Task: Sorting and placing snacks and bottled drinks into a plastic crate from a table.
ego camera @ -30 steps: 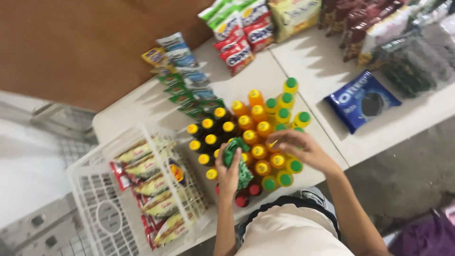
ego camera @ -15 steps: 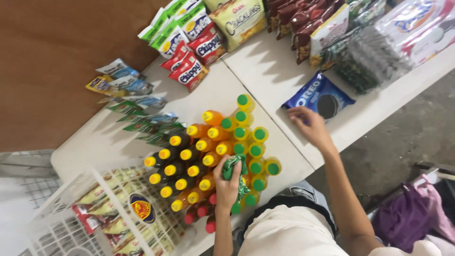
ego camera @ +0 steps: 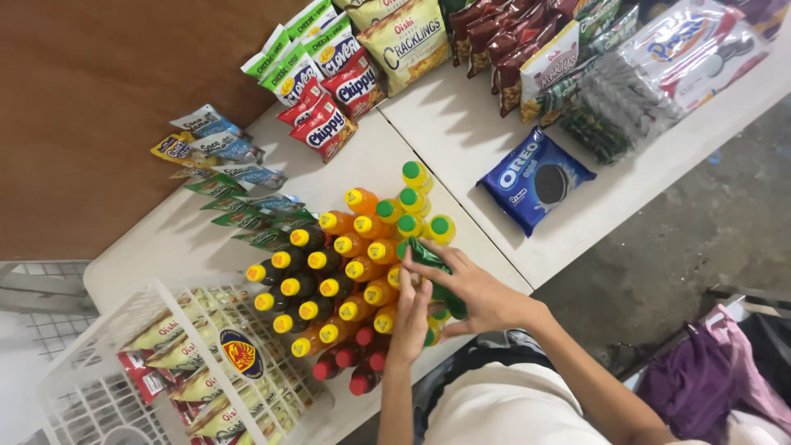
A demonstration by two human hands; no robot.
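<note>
A tight cluster of small drink bottles (ego camera: 346,272) stands on the white table (ego camera: 198,239), with yellow, green and red caps. At its near right edge, my right hand (ego camera: 482,297) grips a dark green packet (ego camera: 430,262) from the right. The packet lies over the bottle caps. My left hand (ego camera: 409,321) comes up from below with its fingers against the same packet. Red-capped bottles (ego camera: 354,363) stand just left of my left wrist.
A white wire basket (ego camera: 107,363) of snack packets sits at the near left. A blue cookie pack (ego camera: 535,177) lies on the second table (ego camera: 461,132) to the right. Snack bags (ego camera: 329,82) and sachet strips (ego camera: 222,156) line the far side by a brown wall.
My right hand has drawn back from beside the blue cookie pack and now closes on the green packet held by my left hand. The view has shifted.
</note>
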